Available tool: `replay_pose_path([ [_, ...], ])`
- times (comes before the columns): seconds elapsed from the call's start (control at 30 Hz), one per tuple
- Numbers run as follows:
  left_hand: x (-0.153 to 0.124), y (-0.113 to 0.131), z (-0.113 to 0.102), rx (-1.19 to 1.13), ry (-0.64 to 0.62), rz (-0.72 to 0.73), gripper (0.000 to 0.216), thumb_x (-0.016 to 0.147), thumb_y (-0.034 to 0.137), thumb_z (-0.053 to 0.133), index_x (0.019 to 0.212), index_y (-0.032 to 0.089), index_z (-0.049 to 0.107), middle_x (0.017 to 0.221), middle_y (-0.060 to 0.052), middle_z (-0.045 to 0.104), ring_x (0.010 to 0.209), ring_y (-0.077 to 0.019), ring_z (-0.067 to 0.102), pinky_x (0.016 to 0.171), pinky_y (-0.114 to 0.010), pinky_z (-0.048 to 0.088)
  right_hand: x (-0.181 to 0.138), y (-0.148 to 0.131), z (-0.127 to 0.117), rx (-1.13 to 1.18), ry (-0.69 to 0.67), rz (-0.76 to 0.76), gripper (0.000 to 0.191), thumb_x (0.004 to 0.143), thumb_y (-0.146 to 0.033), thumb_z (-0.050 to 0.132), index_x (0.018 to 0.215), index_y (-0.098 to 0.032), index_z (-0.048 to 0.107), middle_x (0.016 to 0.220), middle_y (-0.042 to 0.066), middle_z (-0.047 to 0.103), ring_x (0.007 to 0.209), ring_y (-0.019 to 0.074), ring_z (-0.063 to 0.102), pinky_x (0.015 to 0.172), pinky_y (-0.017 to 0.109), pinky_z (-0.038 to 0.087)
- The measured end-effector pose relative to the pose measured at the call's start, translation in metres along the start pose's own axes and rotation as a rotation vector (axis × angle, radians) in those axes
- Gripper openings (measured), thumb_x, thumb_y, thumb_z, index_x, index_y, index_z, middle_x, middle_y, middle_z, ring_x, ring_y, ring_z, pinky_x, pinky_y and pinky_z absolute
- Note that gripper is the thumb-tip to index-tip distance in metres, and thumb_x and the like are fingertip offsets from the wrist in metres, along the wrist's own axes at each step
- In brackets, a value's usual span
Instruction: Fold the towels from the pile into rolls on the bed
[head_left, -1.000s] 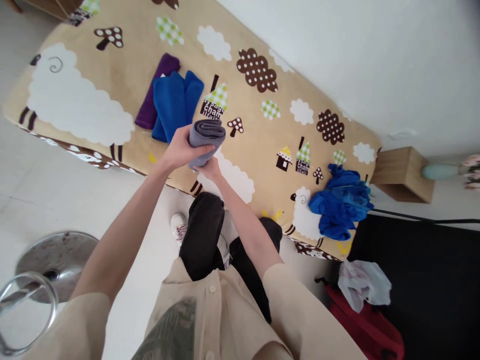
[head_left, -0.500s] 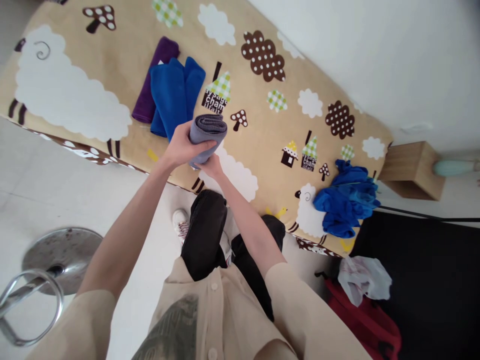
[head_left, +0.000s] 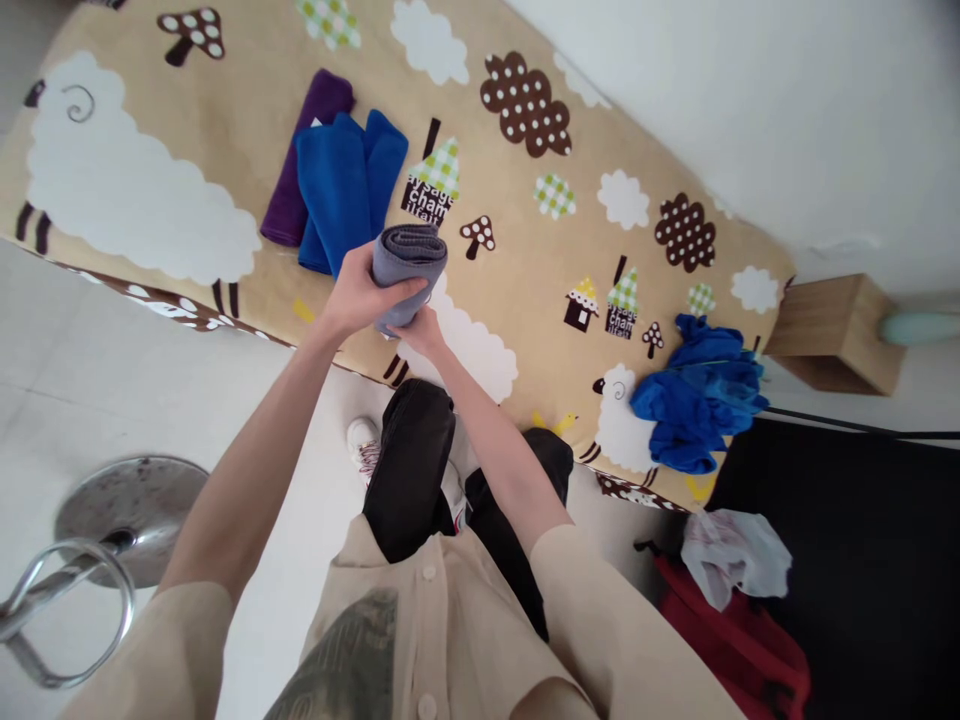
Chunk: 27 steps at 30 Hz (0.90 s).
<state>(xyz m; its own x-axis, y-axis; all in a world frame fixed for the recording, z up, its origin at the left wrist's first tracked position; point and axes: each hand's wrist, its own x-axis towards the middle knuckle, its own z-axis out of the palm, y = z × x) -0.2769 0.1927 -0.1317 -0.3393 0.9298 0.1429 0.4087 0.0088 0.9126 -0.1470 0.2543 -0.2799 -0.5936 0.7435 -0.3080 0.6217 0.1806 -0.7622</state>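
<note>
A grey rolled towel (head_left: pixel 409 265) is held upright between my two hands, its coiled end facing up. My left hand (head_left: pixel 364 290) wraps its left side, with the thumb across the front. My right hand (head_left: pixel 421 332) grips it low on the right; some of those fingers are hidden behind the roll. Just beyond my left hand, folded blue cloths (head_left: pixel 336 180) lie on the patterned bed cover (head_left: pixel 517 270). A purple rolled cloth (head_left: pixel 289 200) lies along their left side, partly under them.
A crumpled heap of blue cloth (head_left: pixel 694 395) lies at the bed's right end. Beyond it is a wooden box shelf (head_left: pixel 836 330) by the wall. A red bag (head_left: pixel 739 640) with a white plastic bag (head_left: pixel 735 555) stands on the right. A metal stool base (head_left: pixel 127 520) is at left.
The grey towel and both hands have shifted very slightly left in view. My hold on it looks the same, and the cloths on the bed have not been moved.
</note>
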Motion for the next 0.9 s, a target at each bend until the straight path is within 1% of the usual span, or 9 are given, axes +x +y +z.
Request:
replay_pose_path([
  [0.2,-0.001,-0.004,0.001,-0.025,-0.006,-0.019,0.048,0.080,0.041,0.073,0.120,0.015,0.067,0.120,-0.010,0.071,0.116,-0.0277,0.066,0.104,-0.044,0.055,-0.002,-0.002,-0.001,0.048,-0.010,0.017,0.035,0.073,-0.022,0.083,0.104,-0.014,0.070,0.106,0.013,0.077,0.103,0.0307,0.073,0.095,0.046,0.059],
  [0.33,0.000,-0.007,0.001,-0.038,-0.012,-0.033,0.053,0.081,0.049,0.073,0.124,0.019,0.065,0.125,-0.010,0.069,0.123,-0.0286,0.063,0.106,-0.044,0.053,-0.001,-0.004,0.000,0.063,-0.035,0.047,0.042,0.075,-0.024,0.084,0.113,-0.014,0.069,0.112,0.013,0.076,0.107,0.0294,0.072,0.099,0.046,0.057],
  [0.4,0.000,-0.005,0.000,-0.013,0.015,-0.040,0.063,0.078,0.058,0.075,0.129,0.024,0.062,0.135,-0.010,0.065,0.135,-0.0287,0.055,0.110,-0.043,0.050,-0.004,-0.003,0.001,0.069,-0.014,0.020,0.062,0.074,-0.028,0.087,0.128,-0.013,0.062,0.124,0.014,0.072,0.117,0.0280,0.068,0.106,0.046,0.054],
  [0.47,-0.001,-0.002,-0.002,0.012,0.085,-0.029,0.078,0.075,0.069,0.075,0.137,0.027,0.055,0.151,-0.008,0.053,0.148,-0.0268,0.042,0.117,-0.044,0.044,-0.013,0.001,0.001,0.082,0.064,-0.023,0.095,0.069,-0.034,0.092,0.149,-0.013,0.045,0.145,0.016,0.060,0.134,0.0268,0.058,0.115,0.045,0.047],
  [0.53,-0.004,0.002,-0.006,0.031,0.164,0.006,0.089,0.075,0.082,0.067,0.142,0.027,0.049,0.164,-0.006,0.037,0.156,-0.0253,0.027,0.122,-0.047,0.037,-0.030,0.011,0.000,0.088,0.151,-0.003,0.125,0.063,-0.042,0.095,0.161,-0.015,0.023,0.161,0.018,0.043,0.148,0.0272,0.044,0.121,0.046,0.040],
  [0.6,-0.008,0.002,-0.010,0.082,0.183,0.030,0.091,0.079,0.089,0.052,0.141,0.022,0.048,0.168,-0.006,0.031,0.160,-0.0247,0.012,0.124,-0.051,0.029,-0.053,0.026,-0.002,0.080,0.188,0.079,0.137,0.060,-0.046,0.096,0.165,-0.016,0.013,0.168,0.019,0.030,0.154,0.0298,0.034,0.125,0.048,0.035],
  [0.7,-0.011,-0.002,-0.007,0.214,0.145,0.010,0.096,0.088,0.087,0.034,0.147,0.012,0.041,0.169,-0.011,0.026,0.161,-0.0256,-0.002,0.123,-0.056,0.022,-0.087,0.051,-0.004,0.065,0.179,0.123,0.128,0.066,-0.045,0.092,0.165,-0.014,0.017,0.169,0.020,0.025,0.157,0.0316,0.028,0.129,0.049,0.026],
  [0.8,-0.008,-0.012,0.011,0.286,0.147,0.006,0.096,0.092,0.076,0.047,0.158,0.011,0.024,0.171,-0.017,0.017,0.160,-0.0263,0.008,0.125,-0.055,0.020,-0.111,0.065,-0.003,0.099,0.188,0.104,0.104,0.083,-0.047,0.077,0.164,-0.012,0.023,0.169,0.019,0.029,0.158,0.0285,0.027,0.131,0.047,0.022],
  [0.9,0.003,-0.027,0.046,0.408,-0.041,0.010,0.076,0.092,0.054,0.062,0.155,0.019,0.039,0.172,-0.015,0.021,0.160,-0.0314,0.009,0.129,-0.056,0.012,-0.131,0.061,0.000,0.127,0.167,0.096,0.085,0.094,-0.050,0.061,0.163,-0.013,0.028,0.167,0.017,0.033,0.157,0.0268,0.030,0.131,0.047,0.022],
])
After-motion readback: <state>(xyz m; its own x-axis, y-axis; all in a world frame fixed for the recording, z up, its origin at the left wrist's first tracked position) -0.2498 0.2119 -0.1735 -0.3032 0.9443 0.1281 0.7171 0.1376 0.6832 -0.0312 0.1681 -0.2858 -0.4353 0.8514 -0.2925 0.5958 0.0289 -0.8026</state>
